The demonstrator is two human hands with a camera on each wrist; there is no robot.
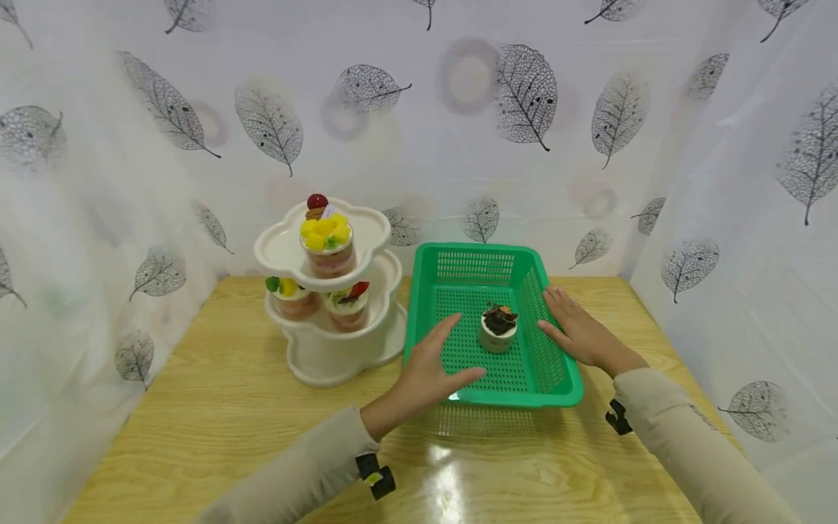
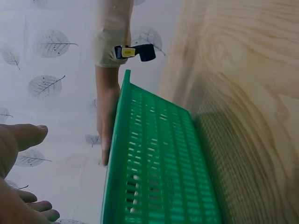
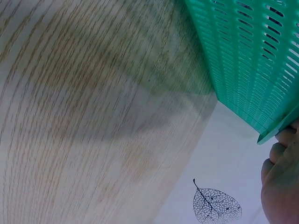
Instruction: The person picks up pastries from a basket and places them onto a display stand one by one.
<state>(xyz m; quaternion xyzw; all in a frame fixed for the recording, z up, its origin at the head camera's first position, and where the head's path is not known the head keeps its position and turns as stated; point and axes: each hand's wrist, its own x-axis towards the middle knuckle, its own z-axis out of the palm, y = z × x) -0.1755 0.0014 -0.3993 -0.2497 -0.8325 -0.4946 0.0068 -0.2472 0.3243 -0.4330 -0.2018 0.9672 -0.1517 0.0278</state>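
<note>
A green plastic basket (image 1: 428, 287) with perforated sides stands on the table. Inside it sits a small dessert cup (image 1: 497, 329) topped with dark chocolate pieces and a bit of orange. My left hand (image 1: 425, 375) hovers over the basket's front left side, thumb and fingers spread, holding nothing. In the left wrist view, that hand (image 2: 18, 175) appears apart from the basket wall (image 2: 159, 149). My right hand (image 1: 583, 331) lies along the basket's right rim with straight fingers. The right wrist view has its fingers (image 3: 275, 156) right at the rim (image 3: 275, 133).
Left of the basket, a white tiered stand (image 1: 340, 360) holds a dessert cup (image 1: 329, 244) with yellow fruit on top. Two more cups sit below, one with a red-topped garnish (image 1: 350, 306). A leaf-patterned curtain (image 1: 419, 145) encloses the wooden table (image 1: 249, 407).
</note>
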